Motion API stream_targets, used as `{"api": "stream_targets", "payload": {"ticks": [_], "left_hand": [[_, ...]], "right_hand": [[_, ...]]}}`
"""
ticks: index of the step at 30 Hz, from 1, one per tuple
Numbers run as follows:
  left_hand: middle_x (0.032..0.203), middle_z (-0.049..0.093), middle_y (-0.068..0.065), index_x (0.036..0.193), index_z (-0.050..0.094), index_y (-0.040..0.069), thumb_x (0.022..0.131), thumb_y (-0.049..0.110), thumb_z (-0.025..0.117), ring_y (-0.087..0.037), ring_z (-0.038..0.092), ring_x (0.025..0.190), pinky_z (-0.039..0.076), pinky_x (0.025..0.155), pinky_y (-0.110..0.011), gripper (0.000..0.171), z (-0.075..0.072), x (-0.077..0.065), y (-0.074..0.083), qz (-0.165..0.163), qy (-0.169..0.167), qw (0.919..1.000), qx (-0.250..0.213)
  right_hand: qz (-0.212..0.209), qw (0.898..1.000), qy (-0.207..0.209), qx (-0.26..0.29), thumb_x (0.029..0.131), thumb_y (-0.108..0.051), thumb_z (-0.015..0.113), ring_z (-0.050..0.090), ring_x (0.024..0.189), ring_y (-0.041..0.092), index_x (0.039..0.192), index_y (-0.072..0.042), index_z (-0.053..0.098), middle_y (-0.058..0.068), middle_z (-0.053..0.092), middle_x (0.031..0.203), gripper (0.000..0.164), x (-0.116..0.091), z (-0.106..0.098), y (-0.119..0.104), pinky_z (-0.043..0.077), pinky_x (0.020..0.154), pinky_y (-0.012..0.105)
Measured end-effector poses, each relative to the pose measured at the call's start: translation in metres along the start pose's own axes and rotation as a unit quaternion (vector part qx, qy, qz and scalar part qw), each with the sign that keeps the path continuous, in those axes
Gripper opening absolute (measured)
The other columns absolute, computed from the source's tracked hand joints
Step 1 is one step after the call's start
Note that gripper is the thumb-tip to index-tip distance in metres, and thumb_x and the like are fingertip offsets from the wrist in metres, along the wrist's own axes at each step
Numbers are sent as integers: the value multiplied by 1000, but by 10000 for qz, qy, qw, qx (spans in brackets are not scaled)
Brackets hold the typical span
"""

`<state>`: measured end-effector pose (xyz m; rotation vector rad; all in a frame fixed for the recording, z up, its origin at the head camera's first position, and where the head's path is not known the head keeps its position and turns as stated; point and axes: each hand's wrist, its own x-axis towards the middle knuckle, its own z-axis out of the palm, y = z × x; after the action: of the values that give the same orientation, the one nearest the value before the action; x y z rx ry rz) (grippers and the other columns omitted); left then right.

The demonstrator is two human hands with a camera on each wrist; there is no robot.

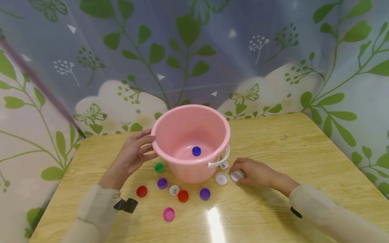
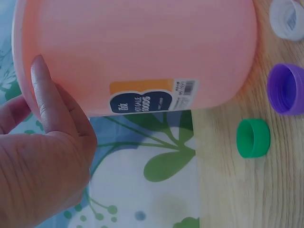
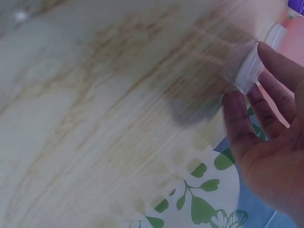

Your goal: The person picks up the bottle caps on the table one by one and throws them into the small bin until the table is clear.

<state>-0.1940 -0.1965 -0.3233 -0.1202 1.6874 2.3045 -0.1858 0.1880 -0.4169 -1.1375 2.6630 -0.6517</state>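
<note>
A pink bucket stands upright with a blue bottle cap inside on its bottom. My left hand touches the bucket's left side at the rim, fingers fairly straight; in the left wrist view one finger lies along the outer wall just under the lip. At the bucket's right, my right hand pinches a white bottle cap by its edge between thumb and fingers, low over the table. Beside that cap lie another white cap and a smaller white one, partly under the bucket's white handle.
Before the bucket lie a green cap, two purple caps, two red caps, a white cap and a pink cap. The wooden table meets a leaf-patterned cloth behind and beside it.
</note>
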Motion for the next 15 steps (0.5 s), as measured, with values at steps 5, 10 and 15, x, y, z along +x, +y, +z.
{"api": "stream_targets", "payload": {"ticks": [5, 10, 15], "left_hand": [[125, 45, -14, 138, 38, 2, 94, 10, 61, -18, 64, 87, 56, 73, -30, 50, 2, -1, 1, -25, -30, 9999, -128], [121, 48, -14, 137, 39, 2, 94, 9, 61, -17, 66, 83, 56, 72, -29, 49, 3, -2, 1, 35, -76, 9997, -244], [111, 56, -12, 135, 41, -2, 94, 8, 61, -16, 67, 79, 57, 68, -30, 47, 1, -4, -2, 224, -130, 9991, -328]], "right_hand": [[-155, 9997, 147, 141, 82, -13, 76, 57, 93, 19, 107, -9, 68, 1, 60, 104, 27, -2, 2, 1, 50, 80, 36], [-166, 9997, 203, 18, 83, -14, 75, 56, 90, 18, 109, -10, 67, 1, 59, 104, 27, -5, 3, 1, 49, 77, 36], [-164, 9998, 126, 57, 85, -12, 72, 56, 92, 19, 111, -7, 66, 3, 59, 105, 27, -7, 1, 0, 50, 77, 35]]}}
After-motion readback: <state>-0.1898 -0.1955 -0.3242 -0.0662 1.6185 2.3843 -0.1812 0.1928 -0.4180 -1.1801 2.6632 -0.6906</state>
